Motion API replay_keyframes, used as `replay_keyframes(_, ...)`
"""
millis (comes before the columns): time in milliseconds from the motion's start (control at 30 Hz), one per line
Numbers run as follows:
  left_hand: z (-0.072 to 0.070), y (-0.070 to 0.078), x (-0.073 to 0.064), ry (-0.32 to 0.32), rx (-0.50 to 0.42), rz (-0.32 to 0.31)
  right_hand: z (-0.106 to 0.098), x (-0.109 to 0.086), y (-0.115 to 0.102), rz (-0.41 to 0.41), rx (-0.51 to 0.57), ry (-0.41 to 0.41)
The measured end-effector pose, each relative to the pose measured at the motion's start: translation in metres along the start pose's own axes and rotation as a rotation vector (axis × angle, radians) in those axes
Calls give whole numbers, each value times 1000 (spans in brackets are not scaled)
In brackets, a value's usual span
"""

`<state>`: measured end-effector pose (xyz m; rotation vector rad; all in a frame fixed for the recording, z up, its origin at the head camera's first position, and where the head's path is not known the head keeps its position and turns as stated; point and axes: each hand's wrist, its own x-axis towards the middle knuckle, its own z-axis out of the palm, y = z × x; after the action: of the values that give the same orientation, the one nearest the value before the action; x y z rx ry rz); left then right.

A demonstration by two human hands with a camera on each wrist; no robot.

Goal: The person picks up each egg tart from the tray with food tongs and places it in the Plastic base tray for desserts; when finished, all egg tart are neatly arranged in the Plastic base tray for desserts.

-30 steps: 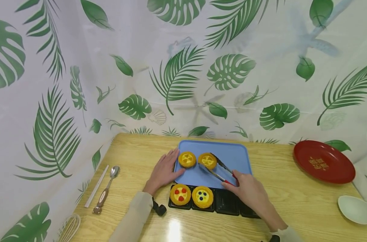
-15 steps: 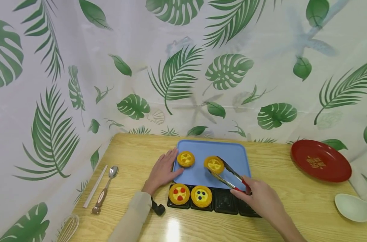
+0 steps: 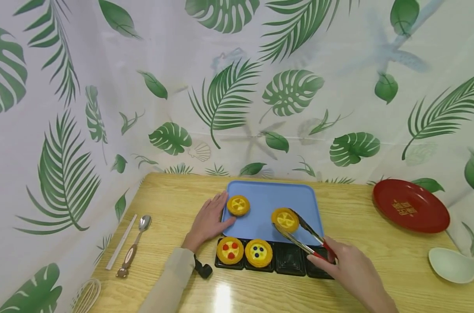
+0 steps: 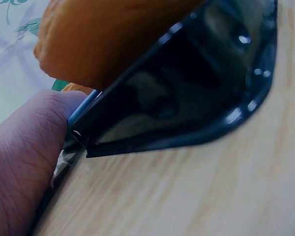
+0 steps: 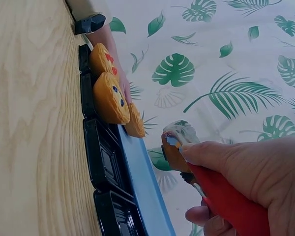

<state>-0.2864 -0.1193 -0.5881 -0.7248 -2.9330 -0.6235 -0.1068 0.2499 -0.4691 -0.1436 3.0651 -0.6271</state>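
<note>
My right hand (image 3: 350, 265) grips red-handled metal tongs (image 3: 313, 248), and their tips clasp an egg tart (image 3: 285, 220) with pale yellow wedges on top. In the right wrist view that tart (image 5: 176, 156) is lifted above the blue tray (image 5: 146, 182). A similar tart (image 3: 238, 205) sits at the left end of the blue tray (image 3: 260, 191). My left hand (image 3: 208, 221) rests at the tray's left edge, its fingers straight. In front of the tray lies a black compartment tray (image 3: 290, 259), holding a tart with red dots (image 3: 230, 251) and one with dark blue dots (image 3: 258, 253) in its two left compartments.
To the left lie a white stick (image 3: 121, 241), a spoon with a bear-shaped handle (image 3: 134, 245) and a whisk (image 3: 86, 296). At the right are a red oval plate (image 3: 428, 213) and a pale green ladle (image 3: 452, 266). A leaf-print curtain (image 3: 237, 108) stands behind the table.
The tongs, with the tart between their tips, have moved right and toward me, away from the left tart. My left hand stays at the tray's edge.
</note>
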Motion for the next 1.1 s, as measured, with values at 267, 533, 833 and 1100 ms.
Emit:
replay_keyframes(267, 1, 2, -1, 9, -2, 5, 0, -19, 9, 66, 29, -39)
replay_keyframes(533, 1, 3, -1, 18, -2, 2, 2, -39, 18, 156, 39, -74)
replay_keyframes(833, 0, 3, 1, -16, 3, -19, 17, -54, 23, 218, 42, -180)
replay_keyframes(1100, -1, 4, 0, 14, -17, -7, 27, -57, 20, 224, 30, -241)
